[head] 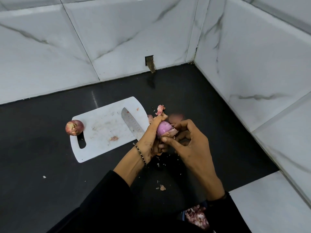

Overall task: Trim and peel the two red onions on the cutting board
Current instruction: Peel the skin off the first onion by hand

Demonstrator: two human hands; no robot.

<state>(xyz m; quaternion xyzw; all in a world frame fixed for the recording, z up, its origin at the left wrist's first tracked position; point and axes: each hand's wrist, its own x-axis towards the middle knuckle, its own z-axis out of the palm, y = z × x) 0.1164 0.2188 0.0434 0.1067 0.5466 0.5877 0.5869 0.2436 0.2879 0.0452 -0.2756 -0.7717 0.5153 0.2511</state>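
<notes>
Person is wearing a black long-sleeved top. Left sleeve (101,204) is hanging loose and wide, ending partway up the forearm. Right sleeve (225,216) is reaching down to the wrist, where a thin dark band is showing at the cuff. A slim bracelet (139,153) of alternating dark and pale beads is circling the left wrist. Small dark specks and smudges are clinging to the left hand (149,142) and right hand (190,148).

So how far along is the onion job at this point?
Roughly halfway. Done: loose skins lie on the counter, and the held onion shows bare purple flesh. In hand: the left hand grips it while the right hand pinches a skin flap. Left: the other onion sits on the board in its skin; the knife lies there too.
</notes>
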